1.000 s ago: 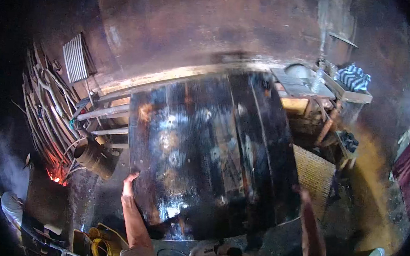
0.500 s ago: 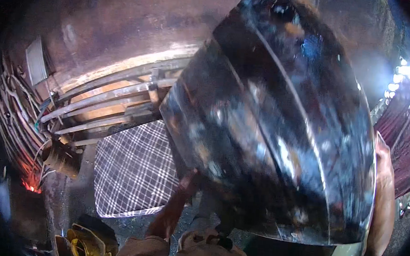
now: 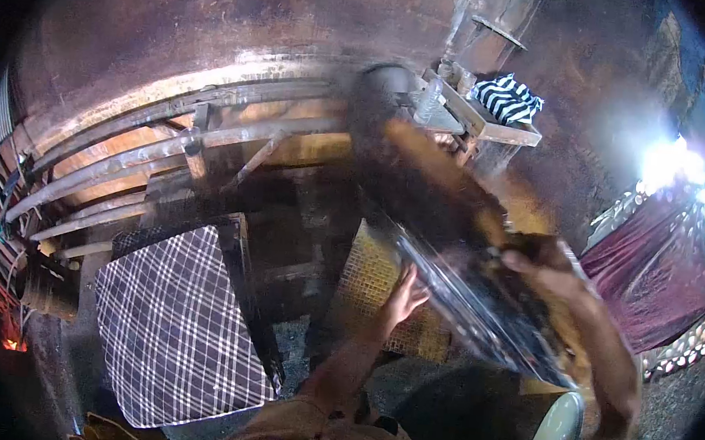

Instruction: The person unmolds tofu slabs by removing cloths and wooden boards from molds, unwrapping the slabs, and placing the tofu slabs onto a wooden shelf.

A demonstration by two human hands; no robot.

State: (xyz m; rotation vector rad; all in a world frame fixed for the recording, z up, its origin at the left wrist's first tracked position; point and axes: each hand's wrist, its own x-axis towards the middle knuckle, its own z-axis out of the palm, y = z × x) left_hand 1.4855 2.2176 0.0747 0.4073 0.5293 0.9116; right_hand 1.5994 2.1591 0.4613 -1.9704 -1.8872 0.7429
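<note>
A large dark panel (image 3: pixel 478 290) with streaked, shiny marks is tilted steeply on the right, seen nearly edge-on and blurred. My right hand (image 3: pixel 529 261) grips its upper right edge. Against its lower left face is my left hand (image 3: pixel 407 296), with the fingers spread. To the left, a rectangular piece covered in black and white checked cloth (image 3: pixel 185 331) stands beside my left arm. A woven yellowish mat (image 3: pixel 364 282) shows behind my left hand.
Wooden poles (image 3: pixel 128 155) run along the wall at the left. A wooden tray (image 3: pixel 498 132) holds striped cloth (image 3: pixel 508 98) at the back. Embers (image 3: pixel 13 344) glow at the far left. Maroon cloth (image 3: pixel 652 265) hangs at the right, and a pale oval object (image 3: pixel 557 430) is at the lower right.
The panel has swung from flat in front of me to the right and tipped onto its edge. More of the checked piece shows. My left hand has moved right, its fingers now spread.
</note>
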